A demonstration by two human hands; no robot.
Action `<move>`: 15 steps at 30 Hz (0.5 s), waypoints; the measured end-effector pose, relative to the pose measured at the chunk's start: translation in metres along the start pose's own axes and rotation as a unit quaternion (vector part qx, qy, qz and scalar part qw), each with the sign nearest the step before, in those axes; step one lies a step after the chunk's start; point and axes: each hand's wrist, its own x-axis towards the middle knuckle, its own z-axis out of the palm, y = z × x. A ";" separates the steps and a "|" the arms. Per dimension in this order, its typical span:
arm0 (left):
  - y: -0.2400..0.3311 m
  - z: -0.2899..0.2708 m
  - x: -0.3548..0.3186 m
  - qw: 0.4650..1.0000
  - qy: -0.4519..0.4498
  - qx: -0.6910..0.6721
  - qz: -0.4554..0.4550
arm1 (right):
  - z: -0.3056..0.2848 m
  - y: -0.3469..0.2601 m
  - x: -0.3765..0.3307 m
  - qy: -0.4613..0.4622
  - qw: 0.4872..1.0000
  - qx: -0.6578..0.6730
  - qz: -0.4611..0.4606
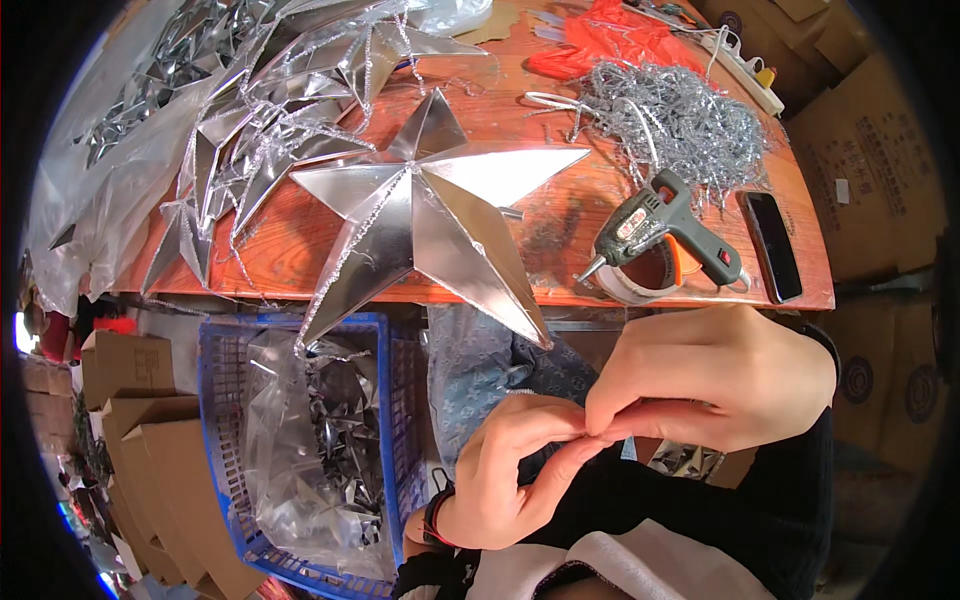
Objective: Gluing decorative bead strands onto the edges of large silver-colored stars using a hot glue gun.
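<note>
My left hand (515,465) and my right hand (715,375) meet in front of the table edge, fingertips pinched together. Whatever lies between the fingers is hidden or too small to name; a short silver glittery bit shows above my left hand. Ahead on the table (505,95) rests a large silver star (440,215), one ridge trimmed with tinsel and its lower points reaching past the edge. Beyond my right hand, a grey-green glue gun (690,225) lies on its side over a tape roll (640,288).
Silver stars with tinsel strands (265,145) crowd the table's left, beside clear plastic (120,210). Far right are a tinsel heap (690,125), red bag (620,40), power strip (745,70) and phone (775,245). Below left stands a blue basket (403,430); cardboard boxes (870,170) flank the table.
</note>
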 end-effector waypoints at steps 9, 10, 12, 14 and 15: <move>0.001 0.000 0.005 0.998 0.060 -0.003 -0.013 | 0.006 0.007 0.000 0.046 0.998 0.040 -0.011; 0.000 0.000 0.005 0.998 0.063 0.001 -0.009 | 0.008 0.009 0.000 0.045 0.998 0.044 -0.029; 0.000 -0.001 0.004 0.998 0.062 0.009 -0.022 | 0.009 0.009 0.001 0.041 0.998 0.048 -0.029; 0.001 -0.003 0.003 0.998 0.057 0.018 -0.027 | 0.010 0.009 0.002 0.037 0.998 0.046 -0.033; 0.001 -0.003 0.004 0.998 0.053 0.021 -0.024 | 0.009 0.008 0.001 0.037 0.998 0.041 -0.036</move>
